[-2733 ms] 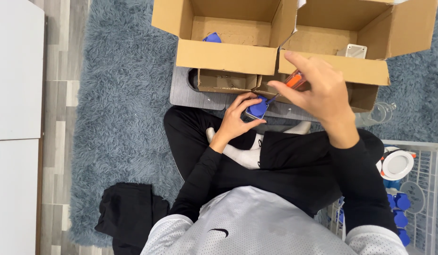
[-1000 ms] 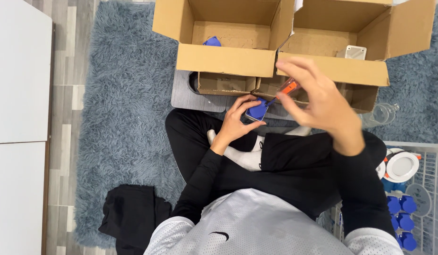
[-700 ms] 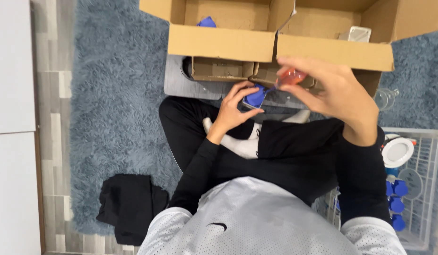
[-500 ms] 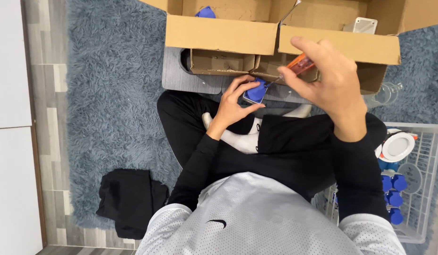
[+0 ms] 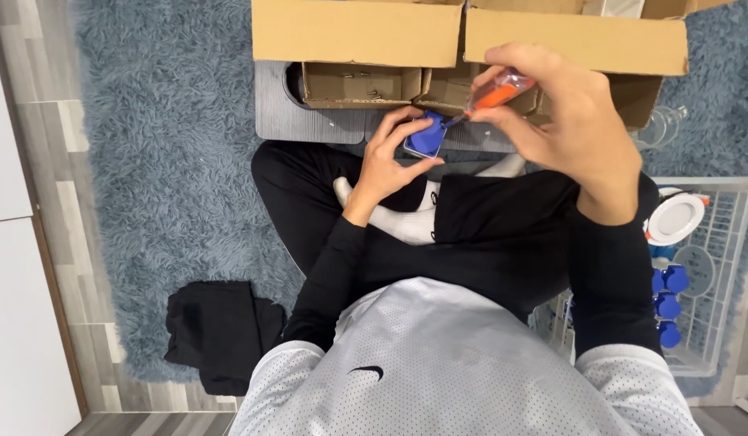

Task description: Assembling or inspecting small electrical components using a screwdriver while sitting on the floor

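A shaggy blue-grey rug [image 5: 164, 161] covers most of the floor, and the person sits cross-legged on it. At the far edge stand two open cardboard boxes [image 5: 358, 32] side by side, with a grey mat [image 5: 309, 121] under them. To the near right is a white wire basket [image 5: 713, 266] holding several blue parts and a round white one. A folded black cloth [image 5: 216, 331] lies near left on the rug.

The left hand [image 5: 386, 161] is curled narrow around a small blue part [image 5: 426, 136], pinning it just above the lap and just in front of the boxes. The right hand [image 5: 567, 121] is raised higher, fingers closed on the orange handle of a screwdriver [image 5: 491, 95], its thin shaft slanting down left to the blue part; the tip seems to touch it, though the contact point is too small to be sure.

To do this step well, I judge the part should stay gripped firmly so it cannot spin, and the driver should be brought more nearly in line with the screw, pressed down steadily while turning, so the tip does not slip towards the left fingers.
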